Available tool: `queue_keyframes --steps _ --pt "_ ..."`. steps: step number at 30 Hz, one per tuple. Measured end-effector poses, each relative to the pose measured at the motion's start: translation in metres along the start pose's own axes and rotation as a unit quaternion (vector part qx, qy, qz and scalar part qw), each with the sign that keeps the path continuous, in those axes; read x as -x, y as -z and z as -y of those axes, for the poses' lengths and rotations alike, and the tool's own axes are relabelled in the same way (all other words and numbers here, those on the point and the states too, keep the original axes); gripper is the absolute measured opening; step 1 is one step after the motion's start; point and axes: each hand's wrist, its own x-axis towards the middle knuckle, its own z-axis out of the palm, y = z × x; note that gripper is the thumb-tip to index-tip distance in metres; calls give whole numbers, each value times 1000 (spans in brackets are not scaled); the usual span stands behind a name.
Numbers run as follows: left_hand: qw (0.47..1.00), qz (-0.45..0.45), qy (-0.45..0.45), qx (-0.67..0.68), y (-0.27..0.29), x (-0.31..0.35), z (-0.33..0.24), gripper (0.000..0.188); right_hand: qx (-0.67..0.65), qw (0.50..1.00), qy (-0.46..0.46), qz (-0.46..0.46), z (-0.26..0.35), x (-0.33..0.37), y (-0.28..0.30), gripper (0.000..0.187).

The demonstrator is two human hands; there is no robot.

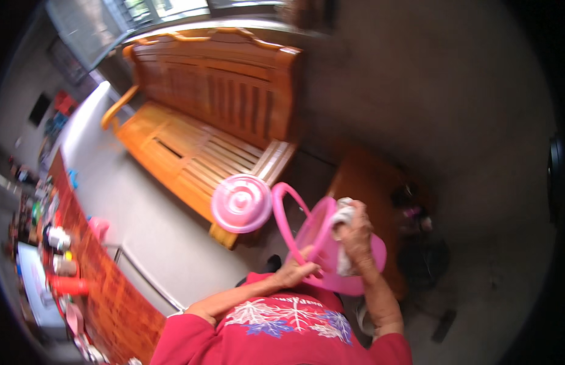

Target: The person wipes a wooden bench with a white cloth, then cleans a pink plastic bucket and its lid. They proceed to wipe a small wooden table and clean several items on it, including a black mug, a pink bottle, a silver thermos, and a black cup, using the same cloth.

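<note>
A pink plastic bucket (352, 284) with a looped handle (284, 228) is tilted in front of my body. My left hand (294, 272) is closed around the near side of the handle by the rim. A white cloth (343, 214) is bunched in my right hand (355, 238), pressed against the bucket's side, and part of it hangs below my fingers. The bucket's inside and base are mostly hidden, and blur softens its outline. A round pink lid (242, 204) with a central knob lies on the near end of the wooden bench, just left of the bucket.
The slatted wooden bench (173, 146) stands ahead under a window (167, 9). At left, a reddish wooden table (118, 298) holds bottles, a red cylinder (69, 285) and other items. A low brown wooden piece (371, 188) is right of the bucket, with dark objects beside it.
</note>
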Motion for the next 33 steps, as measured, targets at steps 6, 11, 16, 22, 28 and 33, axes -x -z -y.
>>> queue_keyframes --steps 6,11,16,22,28,33 --pt "994 76 -73 40 5 7 18 45 -98 951 19 292 -98 -125 -29 21" --pt "986 47 -158 -29 3 21 16 37 -160 843 -119 500 -102 -154 -46 17" --pt "994 -11 -108 -5 -2 28 14 32 -328 820 -125 452 -87 -134 -53 19" --pt "982 -71 -100 143 -3 28 20 28 -105 952 17 287 -10 -79 -17 35" --pt "972 -120 -77 184 5 9 32 34 131 894 388 183 35 44 -1 59" --pt "974 -40 -51 216 6 16 15 33 212 879 427 31 -6 60 14 57"
